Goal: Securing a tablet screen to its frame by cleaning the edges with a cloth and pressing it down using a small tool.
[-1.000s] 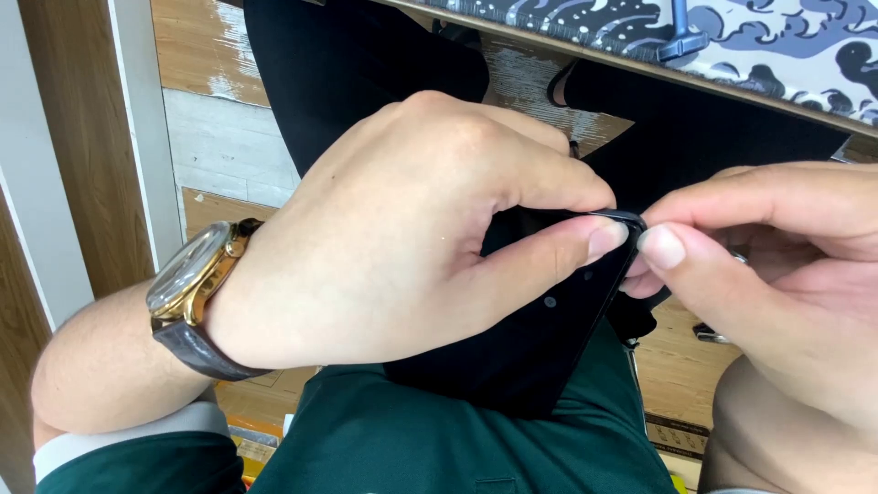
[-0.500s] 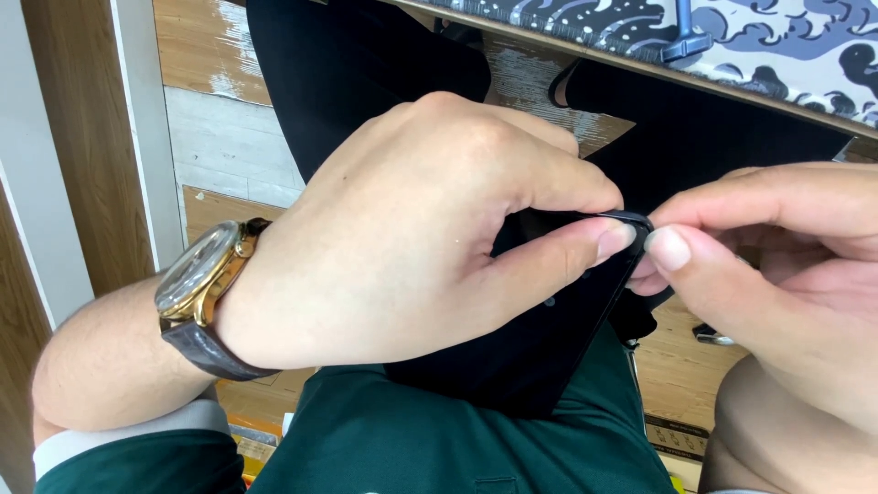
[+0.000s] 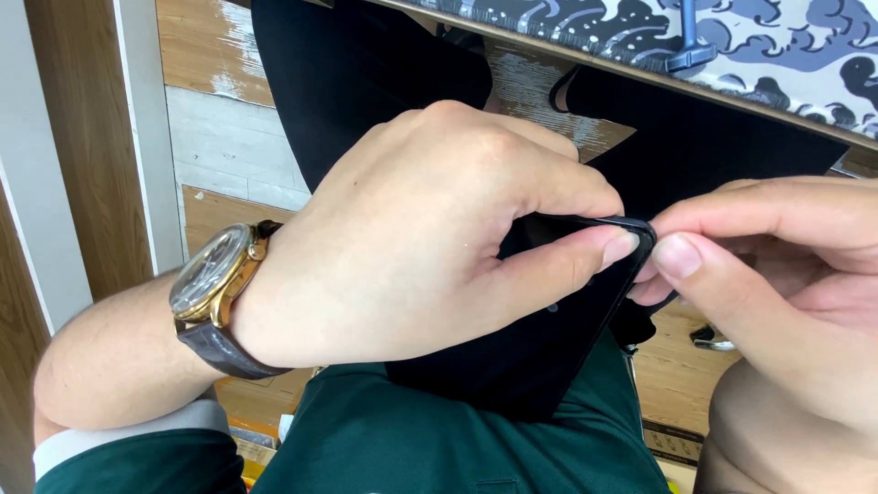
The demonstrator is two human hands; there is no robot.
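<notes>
My left hand (image 3: 430, 229) wraps around a flat black device (image 3: 540, 338), thumb pressed along its upper corner edge. A gold wristwatch (image 3: 215, 274) on a dark leather strap sits on that wrist. My right hand (image 3: 777, 265) comes in from the right, with thumb and forefinger pinching the same top corner of the black device. Most of the device is hidden under my left hand. It rests above my dark green clothing (image 3: 457, 439).
A table edge with a blue-and-white wave-patterned cover (image 3: 732, 46) runs across the top right. Black fabric (image 3: 366, 82) hangs below it. A wooden plank floor (image 3: 210, 110) and a pale wall strip (image 3: 55, 183) lie to the left.
My left wrist has shifted slightly right and up. Both hands keep their pinch on the corner of the black device.
</notes>
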